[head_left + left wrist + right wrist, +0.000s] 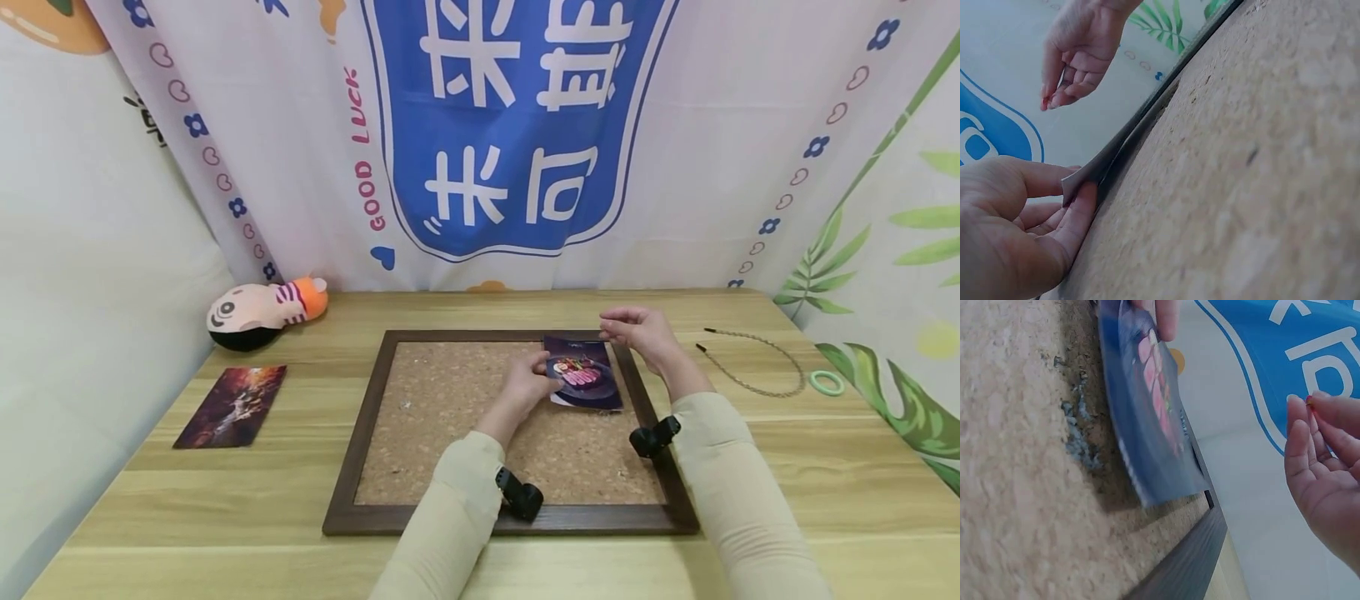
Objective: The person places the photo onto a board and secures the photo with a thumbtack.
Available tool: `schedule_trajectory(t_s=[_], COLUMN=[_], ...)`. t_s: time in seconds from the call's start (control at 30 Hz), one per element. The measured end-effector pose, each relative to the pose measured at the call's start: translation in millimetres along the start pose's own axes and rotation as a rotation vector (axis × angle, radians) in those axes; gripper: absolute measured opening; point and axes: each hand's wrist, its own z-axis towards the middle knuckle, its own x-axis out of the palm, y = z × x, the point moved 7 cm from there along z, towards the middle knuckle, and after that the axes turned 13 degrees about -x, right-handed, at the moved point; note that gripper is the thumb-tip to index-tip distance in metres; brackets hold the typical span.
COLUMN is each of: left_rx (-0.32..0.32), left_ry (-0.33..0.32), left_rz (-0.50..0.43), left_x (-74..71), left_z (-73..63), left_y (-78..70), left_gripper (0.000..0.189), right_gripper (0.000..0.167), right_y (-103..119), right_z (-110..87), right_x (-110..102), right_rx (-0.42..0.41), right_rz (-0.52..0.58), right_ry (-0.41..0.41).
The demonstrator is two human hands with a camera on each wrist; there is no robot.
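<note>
A dark photo card (582, 377) with a picture of sliced pink meat on a plate lies over the upper right of a framed corkboard (450, 433). My left hand (524, 385) pinches its left edge between thumb and fingers; in the left wrist view that edge bends up from the cork. Above the board's top right corner, my right hand (637, 333) is raised clear of the card. Between its thumb and fingertip it pinches a tiny red pin (1310, 400), mostly hidden by the fingers. In the right wrist view the card's lower edge stands off the cork.
Left of the board lie a second dark, reddish picture card (232, 407) and a plush toy (262, 312). To the right are a braided cord (757, 358) with black ends and a pale green ring (827, 382). A printed curtain (300, 167) hangs behind the wooden table (187, 517).
</note>
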Motion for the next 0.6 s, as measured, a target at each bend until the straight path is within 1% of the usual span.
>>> schedule_trajectory(t_s=[0.03,0.17,0.3,0.37,0.43,0.53,0.6], left_rx=[0.003,0.02,0.075,0.109,0.133,0.146,0.144], left_ry=[-0.001,-0.015,-0.026,-0.033,-0.035,-0.029,-0.026], left_rz=[0.03,0.166,0.288,0.334,0.371,0.398,0.413], left_x=[0.3,1.6,3.8,4.7,5.5,6.6,7.1], left_z=[-2.4,-2.3,-1.2,-1.9,-3.0,-5.6,-6.6], left_y=[-1.3,-1.7,-4.2,-6.2,-7.7,-9.5,-9.7], left_gripper=[0.057,0.058,0.058,0.058,0.058,0.059,0.059], right_gripper=[0.037,0.035,0.023,0.018,0.016,0.019,0.022], right_y=[1,-4,-39,-59,-75,-84,-81], right_z=[-0.4,1.1,13.8,22.0,28.8,33.0,31.4], right_x=[1,2,-9,-16,-22,-27,-25], right_rx=[-0.004,-0.043,-0.044,-0.038,-0.039,-0.04,-0.02], right_rz=[-0.005,0.003,0.063,0.087,0.076,0.01,-0.039], right_ry=[0.014,0.053,0.041,0.019,-0.019,-0.065,-0.09])
